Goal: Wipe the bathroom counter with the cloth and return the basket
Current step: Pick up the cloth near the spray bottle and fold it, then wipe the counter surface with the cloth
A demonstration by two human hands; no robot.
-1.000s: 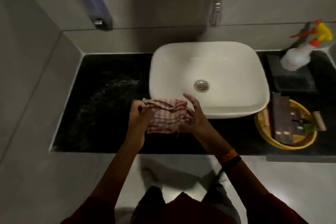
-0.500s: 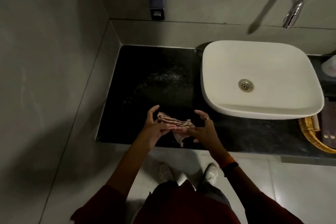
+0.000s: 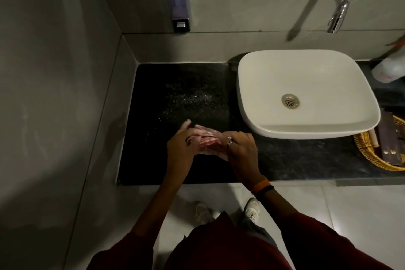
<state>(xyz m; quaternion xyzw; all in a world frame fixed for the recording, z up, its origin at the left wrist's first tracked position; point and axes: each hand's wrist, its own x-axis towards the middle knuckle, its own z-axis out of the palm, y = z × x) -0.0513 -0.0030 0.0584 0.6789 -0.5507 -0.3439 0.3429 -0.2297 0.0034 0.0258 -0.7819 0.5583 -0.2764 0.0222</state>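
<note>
You held the striped cloth (image 3: 207, 140) bunched between both hands above the dark tabletop (image 3: 175, 98), left of the white sink (image 3: 306, 94). Your left hand (image 3: 182, 144) gripped the cloth's left end with the thumb and index finger lifted away from it, while your right hand (image 3: 240, 149), a ring on one finger, was clenched over the right end. A patch of pale specks lay on the tabletop just beyond the cloth. The wicker basket (image 3: 368, 151) sat on the tabletop to the right of the sink, cut by the frame edge, with dark flat packets in it. A spray bottle (image 3: 388, 70) stood behind it, and a tap (image 3: 335, 2) jutted from the wall above the sink.
</note>
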